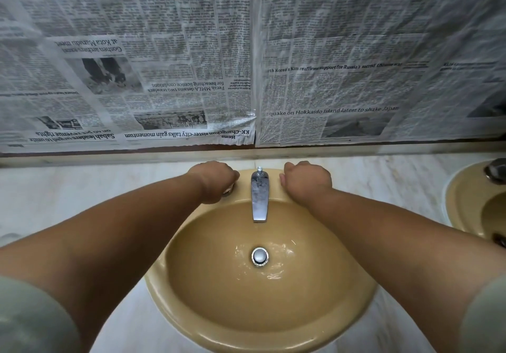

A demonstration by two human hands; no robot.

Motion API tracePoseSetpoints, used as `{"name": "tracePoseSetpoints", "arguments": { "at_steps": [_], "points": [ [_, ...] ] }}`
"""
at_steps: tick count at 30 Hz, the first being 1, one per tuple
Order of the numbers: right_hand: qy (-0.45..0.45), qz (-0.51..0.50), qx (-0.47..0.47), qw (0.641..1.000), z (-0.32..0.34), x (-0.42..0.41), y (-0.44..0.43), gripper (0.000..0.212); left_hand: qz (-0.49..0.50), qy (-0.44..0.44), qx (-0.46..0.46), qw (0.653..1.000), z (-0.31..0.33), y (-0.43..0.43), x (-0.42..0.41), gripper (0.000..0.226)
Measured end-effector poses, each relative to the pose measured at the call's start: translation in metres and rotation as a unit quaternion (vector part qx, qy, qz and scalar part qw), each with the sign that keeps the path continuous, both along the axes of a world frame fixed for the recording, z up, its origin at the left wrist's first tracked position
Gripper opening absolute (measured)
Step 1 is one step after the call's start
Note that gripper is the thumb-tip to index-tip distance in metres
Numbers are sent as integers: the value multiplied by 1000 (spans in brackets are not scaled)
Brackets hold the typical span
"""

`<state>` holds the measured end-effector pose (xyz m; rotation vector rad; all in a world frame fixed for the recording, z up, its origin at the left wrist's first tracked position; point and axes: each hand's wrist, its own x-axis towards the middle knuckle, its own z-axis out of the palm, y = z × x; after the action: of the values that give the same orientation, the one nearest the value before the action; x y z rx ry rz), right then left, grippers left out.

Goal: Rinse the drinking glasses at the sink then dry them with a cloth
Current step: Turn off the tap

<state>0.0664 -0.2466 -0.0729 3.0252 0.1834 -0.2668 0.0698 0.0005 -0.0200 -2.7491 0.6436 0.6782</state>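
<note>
A tan oval sink lies below me, with a chrome spout at its back and a chrome drain plug in the middle. Water shimmers around the drain. My left hand is curled over the left tap handle, of which only a chrome edge shows. My right hand is curled over the spot to the right of the spout; whatever it covers is hidden. No drinking glass and no cloth are in view.
A pale marble counter surrounds the sink. A second tan sink with a dark tap sits at the right edge. Newspaper sheets cover the wall behind the counter.
</note>
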Motion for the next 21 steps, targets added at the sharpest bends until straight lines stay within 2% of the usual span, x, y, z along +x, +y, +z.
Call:
{"name": "tracePoseSetpoints", "arguments": {
  "at_steps": [10, 12, 14, 15, 17, 19, 21],
  "points": [
    [8, -37, 15, 999, -2, 0, 5, 42, -13, 3, 7, 1000, -6, -4, -4, 36],
    [18, -81, 26, 996, -2, -4, 12, 41, -21, -25, 23, 999, -8, -7, -7, 37],
    [21, -117, 46, 992, 1, -19, 21, 44, -19, -68, 25, 997, -15, -11, -20, 47],
    [15, -126, 68, 990, 3, -32, 24, 51, 6, -80, -5, 997, -19, -14, -32, 53],
    [-23, -131, 130, 983, 9, -69, 28, 59, 77, -115, -126, 982, -29, -19, -63, 50],
    [-41, -118, 195, 973, 7, -112, 31, 44, 157, -115, -244, 950, -38, -22, -101, 33],
    [25, -128, 271, 954, -6, -147, 33, 20, 217, -76, -286, 930, -46, -23, -135, 13]
  ]
}}
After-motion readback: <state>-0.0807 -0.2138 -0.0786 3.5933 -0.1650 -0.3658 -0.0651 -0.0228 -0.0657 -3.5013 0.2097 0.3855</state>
